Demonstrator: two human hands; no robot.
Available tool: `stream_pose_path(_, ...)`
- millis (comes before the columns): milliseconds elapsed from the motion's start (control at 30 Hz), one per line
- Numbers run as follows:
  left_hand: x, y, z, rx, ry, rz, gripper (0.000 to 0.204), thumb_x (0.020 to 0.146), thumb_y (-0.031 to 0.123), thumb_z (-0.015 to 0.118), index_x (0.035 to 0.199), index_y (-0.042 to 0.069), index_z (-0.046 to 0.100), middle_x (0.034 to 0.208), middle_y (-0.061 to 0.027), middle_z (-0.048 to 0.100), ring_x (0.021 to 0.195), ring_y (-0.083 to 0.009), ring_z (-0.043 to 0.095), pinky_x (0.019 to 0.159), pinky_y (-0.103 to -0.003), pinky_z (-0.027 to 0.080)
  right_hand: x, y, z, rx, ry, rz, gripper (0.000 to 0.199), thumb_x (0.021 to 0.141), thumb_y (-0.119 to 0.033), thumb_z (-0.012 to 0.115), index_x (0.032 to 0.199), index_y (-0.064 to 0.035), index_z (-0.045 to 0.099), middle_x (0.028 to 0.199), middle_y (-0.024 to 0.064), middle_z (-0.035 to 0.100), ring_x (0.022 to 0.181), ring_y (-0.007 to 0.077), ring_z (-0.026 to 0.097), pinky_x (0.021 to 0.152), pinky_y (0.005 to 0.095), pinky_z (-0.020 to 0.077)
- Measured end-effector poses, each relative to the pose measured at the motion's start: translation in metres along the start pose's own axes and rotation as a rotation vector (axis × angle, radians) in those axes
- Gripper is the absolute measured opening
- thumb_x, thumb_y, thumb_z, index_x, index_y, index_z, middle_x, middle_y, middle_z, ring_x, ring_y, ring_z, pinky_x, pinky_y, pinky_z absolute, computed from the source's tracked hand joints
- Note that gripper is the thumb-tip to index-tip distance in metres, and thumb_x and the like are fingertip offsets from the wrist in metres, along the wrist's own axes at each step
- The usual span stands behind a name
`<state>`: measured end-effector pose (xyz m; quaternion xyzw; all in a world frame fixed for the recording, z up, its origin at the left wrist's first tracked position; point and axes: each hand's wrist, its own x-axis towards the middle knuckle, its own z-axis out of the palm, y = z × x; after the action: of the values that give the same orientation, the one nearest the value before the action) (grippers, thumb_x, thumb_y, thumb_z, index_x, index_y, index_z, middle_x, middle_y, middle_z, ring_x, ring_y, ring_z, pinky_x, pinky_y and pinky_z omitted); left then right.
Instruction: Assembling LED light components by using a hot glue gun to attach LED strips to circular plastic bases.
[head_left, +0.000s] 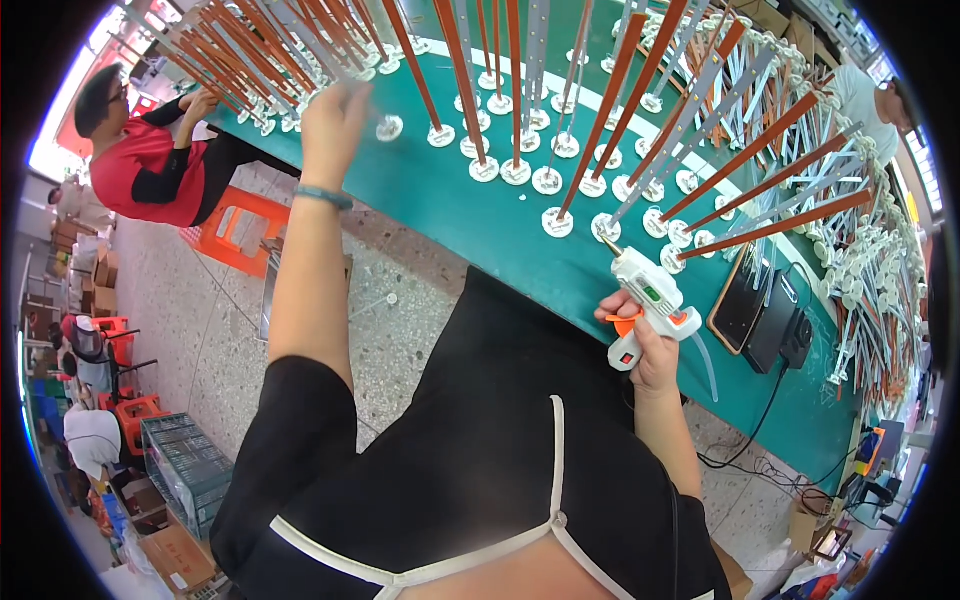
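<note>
Green table, right hand gripping glue gun, left hand blurred

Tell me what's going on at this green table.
A person stands at a green table crowded with upright strips on round white bases. The right hand holds a white glue gun, nozzle aimed at the nearest bases. The left hand is stretched out to the far strips and looks blurred. A person in red is at the table's left end. A phone lies to the right.
</note>
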<state>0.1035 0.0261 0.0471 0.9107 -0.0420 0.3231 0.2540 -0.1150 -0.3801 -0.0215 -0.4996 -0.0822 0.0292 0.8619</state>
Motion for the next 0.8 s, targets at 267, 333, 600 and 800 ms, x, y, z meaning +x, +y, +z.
stream_pose_path(267, 0.079, 0.021, 0.068, -0.165, -0.152, 0.107, 0.024, 0.086, 0.026, 0.062, 0.090, 0.003, 0.067, 0.077, -0.0165, 0.066, 0.075, -0.0345, 0.064, 0.067, -0.042, 0.049, -0.002, 0.000, 0.001, -0.011, 0.013, -0.002, 0.026, 0.084, -0.022, 0.064, 0.097, 0.0003, 0.060, 0.104, 0.0207, 0.060, 0.093, 0.0296, 0.063, 0.086, 0.0405, 0.0502)
stream_pose_path(333, 0.090, 0.026, 0.082, -0.132, -0.168, 0.122, 0.024, 0.085, 0.025, 0.062, 0.090, 0.003, 0.067, 0.076, -0.0170, 0.065, 0.074, -0.0346, 0.063, 0.067, -0.041, 0.049, -0.001, 0.000, 0.001, -0.002, 0.019, 0.016, 0.028, 0.084, -0.023, 0.066, 0.097, 0.0006, 0.061, 0.102, 0.0207, 0.061, 0.092, 0.0304, 0.063, 0.086, 0.0409, 0.0500)
stream_pose_path(600, 0.097, -0.007, 0.127, -0.203, -0.227, 0.230, 0.025, 0.086, 0.024, 0.060, 0.088, 0.000, 0.067, 0.071, -0.0177, 0.063, 0.066, -0.0294, 0.062, 0.064, -0.037, 0.049, 0.001, -0.001, 0.004, -0.013, 0.043, 0.087, 0.030, 0.081, -0.024, 0.068, 0.097, 0.0004, 0.061, 0.100, 0.0206, 0.062, 0.091, 0.0305, 0.063, 0.085, 0.0405, 0.0505)
stream_pose_path(800, 0.080, 0.010, 0.102, -0.293, -0.395, -0.094, 0.031, 0.079, 0.016, 0.068, 0.108, 0.004, 0.064, 0.086, -0.0091, 0.066, 0.081, -0.0196, 0.065, 0.073, -0.032, 0.052, 0.000, -0.002, 0.003, -0.033, 0.038, 0.110, 0.030, 0.081, -0.024, 0.068, 0.097, 0.0004, 0.062, 0.100, 0.0207, 0.062, 0.090, 0.0305, 0.063, 0.084, 0.0402, 0.0502)
